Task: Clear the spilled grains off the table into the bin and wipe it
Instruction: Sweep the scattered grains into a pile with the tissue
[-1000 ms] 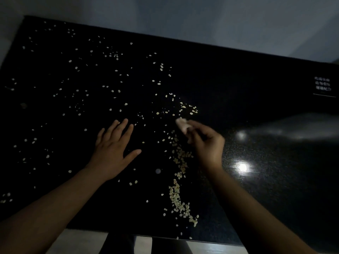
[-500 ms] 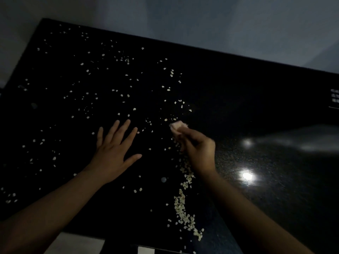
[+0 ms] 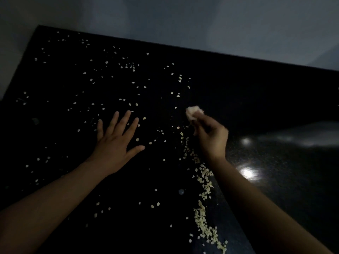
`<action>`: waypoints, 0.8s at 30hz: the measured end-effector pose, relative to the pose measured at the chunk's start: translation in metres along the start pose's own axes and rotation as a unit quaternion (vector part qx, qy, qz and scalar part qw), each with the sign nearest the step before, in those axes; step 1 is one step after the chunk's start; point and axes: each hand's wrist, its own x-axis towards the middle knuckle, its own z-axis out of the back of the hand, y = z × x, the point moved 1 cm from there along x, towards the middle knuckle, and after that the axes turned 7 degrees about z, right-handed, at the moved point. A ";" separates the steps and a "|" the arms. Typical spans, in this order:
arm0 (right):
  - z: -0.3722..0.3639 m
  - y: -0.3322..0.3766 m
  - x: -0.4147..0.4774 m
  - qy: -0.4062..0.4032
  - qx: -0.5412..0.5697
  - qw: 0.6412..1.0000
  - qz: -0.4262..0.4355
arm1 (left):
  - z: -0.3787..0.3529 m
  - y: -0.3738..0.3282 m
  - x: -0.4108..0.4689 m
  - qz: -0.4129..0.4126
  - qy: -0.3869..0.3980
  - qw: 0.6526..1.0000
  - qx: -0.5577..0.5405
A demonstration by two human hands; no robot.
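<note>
Pale grains lie scattered over the left and middle of a glossy black table point(image 3: 256, 107). A denser trail of grains point(image 3: 203, 213) runs from below my right hand down to the near edge. My left hand point(image 3: 115, 143) rests flat on the table with its fingers spread, holding nothing. My right hand point(image 3: 211, 136) is closed around a small pale wad of cloth or tissue point(image 3: 193, 111), which sticks out beyond the fingertips just above the trail's top end. No bin is in view.
A grey wall runs behind the table's far edge. The table's right part shows bright reflections of a lamp point(image 3: 247, 173). The scene is dim. Both of my forearms reach in from the near edge.
My right hand with the wad swept left and nearer over the grains, then moved back out to the right. The grains at the trail's top were dragged nearer. My left hand stayed flat.
</note>
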 end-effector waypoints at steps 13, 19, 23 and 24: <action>-0.009 0.006 0.057 -0.056 0.013 0.998 -0.008 | -0.003 0.017 0.009 -0.038 -0.045 0.998 -0.002; -0.031 0.015 -0.004 0.058 0.031 0.998 0.011 | 0.002 0.017 0.016 -0.044 -0.061 0.997 -0.020; -0.024 0.032 0.002 0.044 0.069 0.997 0.002 | 0.006 0.018 0.021 -0.050 -0.075 0.995 -0.036; -0.022 0.032 0.017 0.009 0.063 0.998 0.007 | 0.005 0.019 0.022 -0.052 -0.079 0.995 -0.040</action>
